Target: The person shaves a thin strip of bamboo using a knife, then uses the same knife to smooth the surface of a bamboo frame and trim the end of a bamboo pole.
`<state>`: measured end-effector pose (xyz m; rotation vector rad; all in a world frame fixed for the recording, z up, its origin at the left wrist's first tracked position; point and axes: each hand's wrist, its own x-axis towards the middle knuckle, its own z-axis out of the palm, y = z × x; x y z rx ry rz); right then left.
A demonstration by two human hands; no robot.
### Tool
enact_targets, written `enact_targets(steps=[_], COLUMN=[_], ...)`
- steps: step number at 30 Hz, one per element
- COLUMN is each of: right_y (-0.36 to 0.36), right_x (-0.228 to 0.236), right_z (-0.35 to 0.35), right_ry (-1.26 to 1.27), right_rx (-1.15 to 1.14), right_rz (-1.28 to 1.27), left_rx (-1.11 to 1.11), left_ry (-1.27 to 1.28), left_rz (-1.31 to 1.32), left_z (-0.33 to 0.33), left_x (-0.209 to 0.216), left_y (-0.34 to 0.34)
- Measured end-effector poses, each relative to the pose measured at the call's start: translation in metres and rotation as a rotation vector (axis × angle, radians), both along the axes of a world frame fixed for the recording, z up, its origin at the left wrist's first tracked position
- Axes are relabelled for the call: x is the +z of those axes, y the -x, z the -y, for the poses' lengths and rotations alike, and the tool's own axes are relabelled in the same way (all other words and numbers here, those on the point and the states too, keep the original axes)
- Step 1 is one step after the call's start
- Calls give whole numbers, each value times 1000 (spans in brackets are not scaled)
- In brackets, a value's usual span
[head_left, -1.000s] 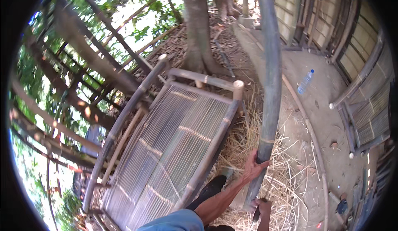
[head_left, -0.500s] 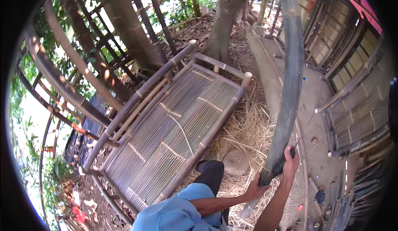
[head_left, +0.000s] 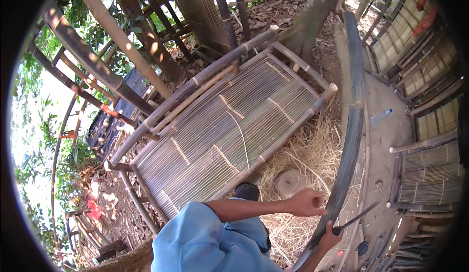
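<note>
A long dark green bamboo pole (head_left: 355, 91) runs from the far right of the middle down to my hands, its near end passing by my right forearm. My right hand (head_left: 330, 239) is closed round the dark handle of a knife (head_left: 360, 216), whose blade points up and to the right, away from the pole. That hand lies against the pole's right side. On the other side, my left hand (head_left: 305, 202) is curled into a fist beside the pole, with nothing visible in it. Whether its fingertips touch the pole, I cannot tell.
A slatted bamboo bench (head_left: 229, 135) stands left of the pole. Straw (head_left: 317, 152) and a round stump-like block (head_left: 291, 183) lie between them. A plastic bottle (head_left: 381, 116) lies on the ground at right, near another bamboo seat (head_left: 432, 174). Several cut poles (head_left: 420, 252) are at lower right.
My left hand has come off the pole's near end and moved up its left side. The knife blade now shows in my right hand. The pole has tipped lower, and the view has shifted.
</note>
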<state>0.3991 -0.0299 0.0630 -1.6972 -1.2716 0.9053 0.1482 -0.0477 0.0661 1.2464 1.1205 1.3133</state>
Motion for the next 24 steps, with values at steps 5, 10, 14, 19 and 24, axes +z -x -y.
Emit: enact_targets(steps=[5, 10, 14, 19, 24], right_y=[-4, -24, -51, -80, -106], right_x=[-3, -13, -23, -26, -19], right_z=[34, 75, 110, 157, 201], right_ry=[10, 77, 44, 8, -13], right_rx=[-11, -73, -77, -101, -117], right_rz=[56, 179, 222, 242, 260], left_rx=[-123, -418, -657, -773, -715], left_ry=[-558, -599, -451, -808, -730], left_rz=[464, 992, 915, 1056, 696], left_z=[-39, -1, 52, 91, 109], left_x=[171, 275, 307, 340, 361], left_y=[33, 40, 23, -50, -84])
